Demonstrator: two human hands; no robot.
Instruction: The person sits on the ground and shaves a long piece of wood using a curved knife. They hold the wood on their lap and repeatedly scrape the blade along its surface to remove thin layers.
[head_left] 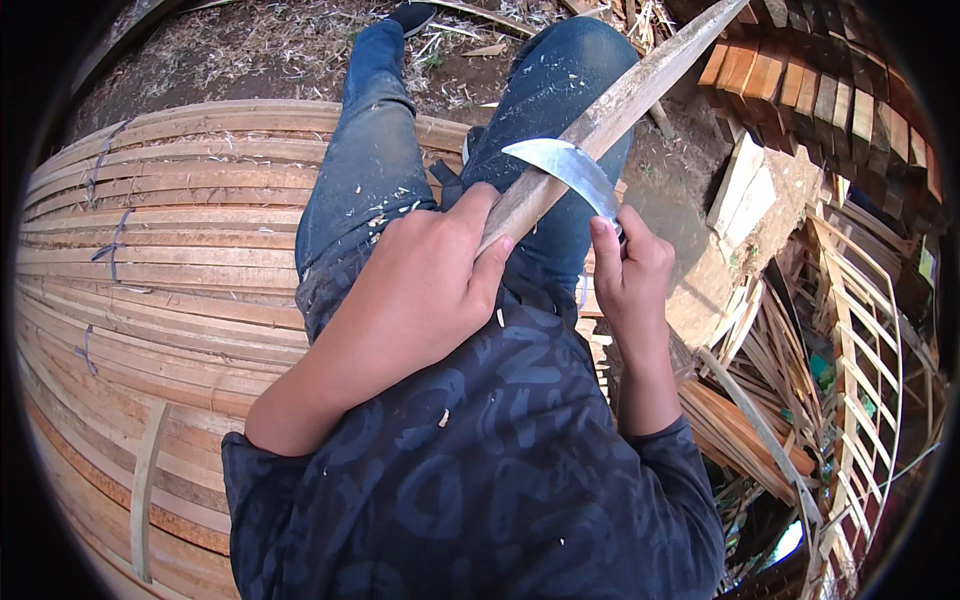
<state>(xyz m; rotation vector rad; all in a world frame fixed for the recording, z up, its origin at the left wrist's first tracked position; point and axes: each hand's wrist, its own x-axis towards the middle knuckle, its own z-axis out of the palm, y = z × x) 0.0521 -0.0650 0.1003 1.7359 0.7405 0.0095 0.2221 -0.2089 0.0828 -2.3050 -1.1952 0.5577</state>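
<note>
Left hand grips wooden bar | right hand clasps curved knife | strapped planks left | shaving-strewn ground | timber stack right

From my end I see a broad layer of stacked planks running out to the left, their long edges side by side, cinched at several spots by dark blue ties. Low in my view, a thin wood strip lies crosswise over the planks. Past their far edge I have the dirt ground, with pale shavings scattered across it and a few loose wood pieces among them.
</note>
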